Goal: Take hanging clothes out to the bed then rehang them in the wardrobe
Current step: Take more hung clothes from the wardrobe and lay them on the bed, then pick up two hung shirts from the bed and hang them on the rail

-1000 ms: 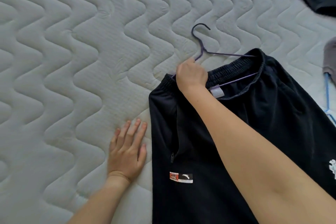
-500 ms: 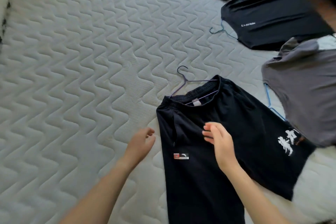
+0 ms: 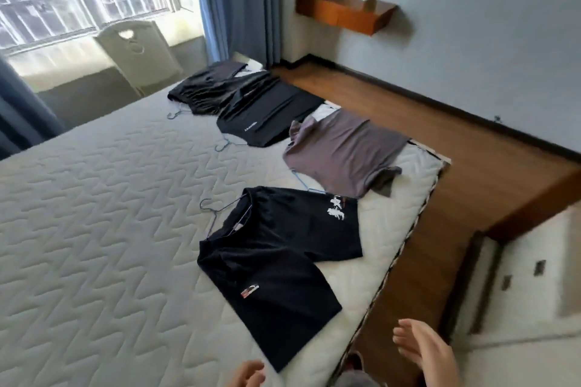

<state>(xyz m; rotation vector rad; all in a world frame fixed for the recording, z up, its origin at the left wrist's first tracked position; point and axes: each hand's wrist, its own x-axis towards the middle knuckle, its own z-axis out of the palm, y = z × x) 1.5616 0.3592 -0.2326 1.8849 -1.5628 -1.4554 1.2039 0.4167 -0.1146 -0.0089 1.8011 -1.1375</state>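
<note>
Head view: black shorts [image 3: 276, 261] on bed [image 3: 94, 229], hanger [image 3: 213, 214] inside for rehanging.
Your left hand [image 3: 248, 373], right hand [image 3: 424, 350]: grips loose, empty.

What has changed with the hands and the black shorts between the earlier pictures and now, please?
The right hand released the waistband by the hanger and drew back; the left hand lifted off the mattress and drew back too. Both hold nothing. The black shorts stay flat on the mattress, hanger in the waistband.
</note>
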